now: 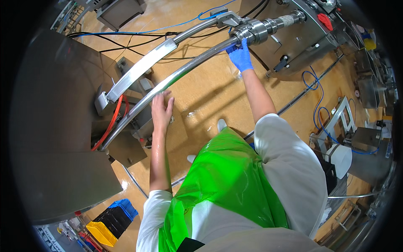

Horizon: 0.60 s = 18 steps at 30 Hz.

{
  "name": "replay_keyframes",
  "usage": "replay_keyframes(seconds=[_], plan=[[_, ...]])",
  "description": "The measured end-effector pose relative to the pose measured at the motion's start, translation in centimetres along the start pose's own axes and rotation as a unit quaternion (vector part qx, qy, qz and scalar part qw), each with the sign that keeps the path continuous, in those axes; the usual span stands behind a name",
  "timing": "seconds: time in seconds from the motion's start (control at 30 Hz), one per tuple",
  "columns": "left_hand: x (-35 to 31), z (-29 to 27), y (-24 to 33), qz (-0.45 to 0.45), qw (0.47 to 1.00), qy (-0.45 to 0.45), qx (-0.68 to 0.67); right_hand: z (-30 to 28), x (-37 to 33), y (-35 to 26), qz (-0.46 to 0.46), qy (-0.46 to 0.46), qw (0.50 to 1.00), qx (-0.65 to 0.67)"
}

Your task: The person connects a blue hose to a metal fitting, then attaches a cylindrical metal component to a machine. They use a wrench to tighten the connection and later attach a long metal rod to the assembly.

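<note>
A long, curved steel pipe [191, 66] runs from the large steel machine on the left up to a stack of round steel couplings [253, 32]. My right hand [241, 58], in a blue glove, is closed around the pipe's upper end, just below the couplings. One finger reaches up against the coupling, and the others curl partly out of sight beneath the pipe. My left hand [160, 110] is bare and beside the pipe's middle. Its fingertips are at the pipe and slightly blurred, while the thumb stands apart; whether they touch it I cannot tell.
A flat metal bar [142, 69] runs alongside the pipe. The couplings join a steel machine [289, 46] at the upper right. Black cables [121, 49] and a blue hose [321, 98] cross the floor. Yellow, black and blue crates [112, 222] stand lower left. I wear a green apron [226, 176].
</note>
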<state>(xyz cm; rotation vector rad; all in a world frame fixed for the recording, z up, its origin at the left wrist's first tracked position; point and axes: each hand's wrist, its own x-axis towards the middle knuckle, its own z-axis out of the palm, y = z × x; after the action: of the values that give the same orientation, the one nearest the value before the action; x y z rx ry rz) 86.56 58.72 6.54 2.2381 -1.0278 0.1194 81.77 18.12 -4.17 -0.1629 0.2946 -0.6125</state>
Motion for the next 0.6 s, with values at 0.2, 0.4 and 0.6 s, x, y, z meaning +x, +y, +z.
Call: replay_keyframes(seconds=[0.2, 0.4, 0.6], plan=[[7.6, 1.3, -0.7, -0.048, 0.984, -0.086, 0.147, 0.4, 1.2, 0.0, -0.031, 0.020, 0.999, 0.015], [8.7, 2.9, -2.2, -0.099, 0.961, -0.189, 0.177, 0.8, 2.4, 0.1, -0.071, 0.075, 0.995, -0.010], [9.4, 3.1, -0.9, -0.138, 0.953, -0.207, 0.175, 3.7, 1.9, 0.3, -0.096, 0.164, 0.976, -0.109]])
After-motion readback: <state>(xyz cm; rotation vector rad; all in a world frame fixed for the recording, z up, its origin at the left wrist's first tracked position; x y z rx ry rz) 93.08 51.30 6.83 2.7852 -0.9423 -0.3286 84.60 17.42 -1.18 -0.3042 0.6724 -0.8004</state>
